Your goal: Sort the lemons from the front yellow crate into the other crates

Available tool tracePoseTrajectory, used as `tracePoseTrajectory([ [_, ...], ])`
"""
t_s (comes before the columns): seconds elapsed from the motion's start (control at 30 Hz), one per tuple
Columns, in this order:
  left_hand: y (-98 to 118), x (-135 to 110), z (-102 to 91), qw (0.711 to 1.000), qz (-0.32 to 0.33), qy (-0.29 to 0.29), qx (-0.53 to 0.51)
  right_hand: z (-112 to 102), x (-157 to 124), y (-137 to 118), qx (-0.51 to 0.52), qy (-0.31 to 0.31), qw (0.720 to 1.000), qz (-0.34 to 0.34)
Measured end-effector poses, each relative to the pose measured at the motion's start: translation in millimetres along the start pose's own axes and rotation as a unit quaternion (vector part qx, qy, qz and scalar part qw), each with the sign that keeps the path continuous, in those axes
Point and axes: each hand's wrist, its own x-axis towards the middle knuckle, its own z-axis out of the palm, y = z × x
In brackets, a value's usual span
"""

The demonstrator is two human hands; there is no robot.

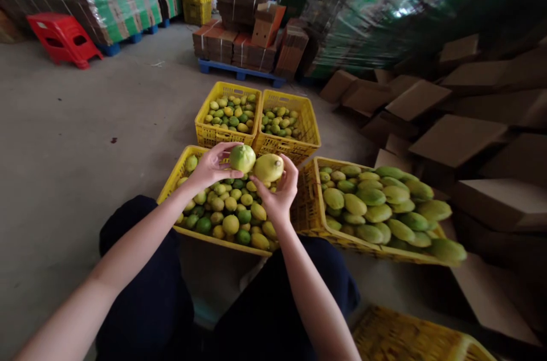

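Observation:
Above the nearest yellow crate (pixel 171 184), both of my hands hold fruit up side by side. My left hand (pixel 215 166) is closed round a greenish lemon (pixel 242 158), gripped between thumb and fingers. In my right hand (pixel 281 193) is a yellower lemon (pixel 268 168), its stem end facing up and to the right. The two fruits are very close together; whether they touch I cannot tell. Below them the crate is filled with loose yellow and green lemons (pixel 231 224).
Behind stand two yellow crates (pixel 226 87) (pixel 314 122) holding more lemons. To the right, a yellow crate (pixel 314 190) is heaped with long green-yellow fruit (pixel 371 197). Cardboard boxes (pixel 459 139) pile up at right. A red stool (pixel 64 39) and a blue pallet (pixel 239 72) of flattened cartons stand farther back.

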Motion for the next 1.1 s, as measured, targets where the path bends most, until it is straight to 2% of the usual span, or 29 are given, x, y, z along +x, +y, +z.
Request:
tracePoseTrajectory([
  [0.07,1,0,-2.1,0.999,-0.016,0.001,-0.039,-2,5,-3,0.075,-0.014,0.996,0.056],
  [0.2,1,-3,-5.9,0.991,-0.077,0.015,-0.112,-9,17,-4,0.177,-0.112,0.964,0.163],
  [0.3,-3,-4,-7.0,0.982,-0.099,0.041,-0.153,-11,21,-2,0.199,-0.135,0.95,0.198],
  [0.47,-12,-2,-1.6,0.96,-0.122,0.134,-0.214,-6,17,-3,0.212,-0.159,0.937,0.229],
  [0.57,-13,-2,5.4,0.943,-0.141,0.175,-0.246,-1,13,-5,0.226,-0.159,0.928,0.249],
  [0.67,-10,-4,14.0,0.945,-0.135,0.159,-0.251,3,9,-5,0.253,-0.159,0.913,0.278],
  [0.73,-9,-7,19.7,0.956,-0.119,0.152,-0.221,5,6,-2,0.272,-0.167,0.898,0.302],
  [0.8,-9,-11,24.6,0.963,-0.116,0.173,-0.171,8,2,1,0.284,-0.169,0.885,0.327],
  [0.93,-14,-13,28.4,0.962,-0.165,0.191,-0.107,16,-7,4,0.296,-0.13,0.866,0.381],
  [1.03,-15,-8,25.1,0.941,-0.214,0.186,-0.188,19,-6,2,0.335,-0.099,0.833,0.428],
  [1.1,-13,-3,21.6,0.901,-0.246,0.19,-0.303,18,-2,2,0.376,-0.08,0.803,0.456],
])
